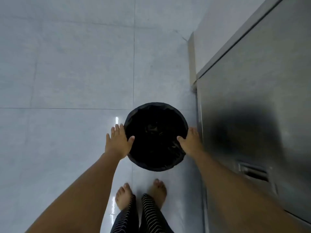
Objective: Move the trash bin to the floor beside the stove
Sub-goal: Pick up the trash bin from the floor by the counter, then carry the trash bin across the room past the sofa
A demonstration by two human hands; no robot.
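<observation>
1. Trash bin (156, 137): I see a round bin lined with a black bag, viewed from straight above. It is between both hands, over the pale tiled floor (67, 73) and just beside the stainless-steel cabinet (252, 98) on my right. I cannot tell whether its base touches the floor.
2. Left hand (117, 142): the palm lies against the left side of the rim, the fingers are spread and pointing forward, and the thumb hooks over the rim edge. The hand is pressed flat against the bin, not curled around it.
3. Right hand (190, 142): the palm lies against the right side of the rim, with the thumb over the edge; the fingers are partly hidden behind the bin, close to the cabinet face.
4. Bare feet (141, 194): both stand on the floor just behind the bin, with striped trouser legs (139, 216) above them.
5. Recessed handle (254, 172): it is set in the cabinet face, near my right forearm.
</observation>
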